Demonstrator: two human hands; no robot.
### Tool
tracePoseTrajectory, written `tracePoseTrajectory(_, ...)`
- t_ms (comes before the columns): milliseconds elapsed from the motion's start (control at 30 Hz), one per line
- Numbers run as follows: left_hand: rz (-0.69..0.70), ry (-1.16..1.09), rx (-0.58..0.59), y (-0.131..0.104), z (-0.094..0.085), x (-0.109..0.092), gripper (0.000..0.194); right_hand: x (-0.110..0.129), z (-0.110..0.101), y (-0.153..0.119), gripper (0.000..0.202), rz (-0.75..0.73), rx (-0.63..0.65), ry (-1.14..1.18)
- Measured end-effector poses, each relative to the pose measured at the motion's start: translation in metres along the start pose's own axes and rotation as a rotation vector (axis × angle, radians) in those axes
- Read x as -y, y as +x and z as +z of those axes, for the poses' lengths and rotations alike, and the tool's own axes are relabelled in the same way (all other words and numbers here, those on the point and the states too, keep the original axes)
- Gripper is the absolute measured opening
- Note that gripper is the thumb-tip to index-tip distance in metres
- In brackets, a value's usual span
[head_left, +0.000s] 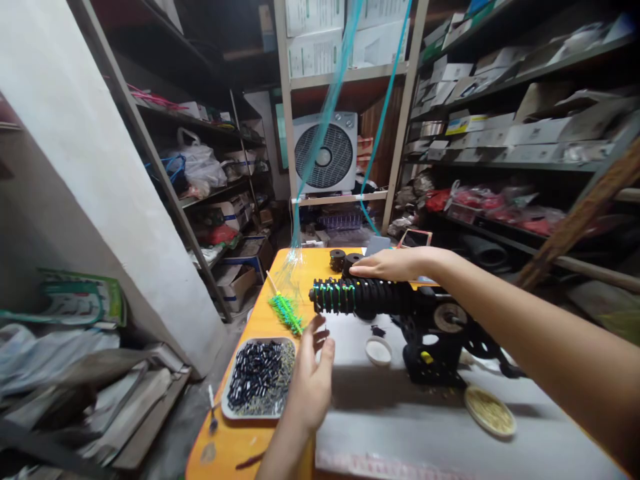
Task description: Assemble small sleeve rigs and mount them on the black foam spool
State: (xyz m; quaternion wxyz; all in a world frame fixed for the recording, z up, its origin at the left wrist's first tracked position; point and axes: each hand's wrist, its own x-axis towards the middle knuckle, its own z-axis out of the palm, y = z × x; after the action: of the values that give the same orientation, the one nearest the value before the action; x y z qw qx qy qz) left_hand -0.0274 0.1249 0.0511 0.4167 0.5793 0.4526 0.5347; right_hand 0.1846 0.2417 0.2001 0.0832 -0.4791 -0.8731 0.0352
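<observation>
Pale round-cornered tray (253,417), glossy black tubes (256,372) inside, on orange desk (225,443). Left hand (313,381) beside it, fingers half-curled; can't tell if gripping. Beyond: ribbed black cylinder (375,297) on machine (431,363), right hand (393,264) flat above.

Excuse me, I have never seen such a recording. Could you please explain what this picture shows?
There is no robot here. A camera worn on a person's head looks forward and down at their own bare hands. The left hand, fingers curled, is near the end of a black ribbed roller on a dark machine. The right hand reaches over the roller; I cannot tell whether it touches. Whether either hand holds anything is unclear. On the orange table lie a tray of small dark pieces and a green bristly item. A dish of yellowish bits is beside the machine.
</observation>
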Motion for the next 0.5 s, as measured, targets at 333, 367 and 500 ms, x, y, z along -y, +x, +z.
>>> tracePoseTrajectory(333, 0.572, 0.344, 0.1, 0.049, -0.037, -0.023, 0.037, 0.058, 0.019, -0.075, 0.029, -0.13, -0.667, -0.072)
tracePoseTrajectory(367, 0.599, 0.36, 0.123, 0.055, -0.039, -0.024, 0.037, 0.062, 0.025, -0.087, 0.026, -0.194, -0.716, -0.068)
tracePoseTrajectory(500, 0.581, 0.413, 0.175, 0.076, -0.042, -0.033, 0.034, 0.062, 0.05, -0.118, 0.032, -0.296, -0.754, -0.155)
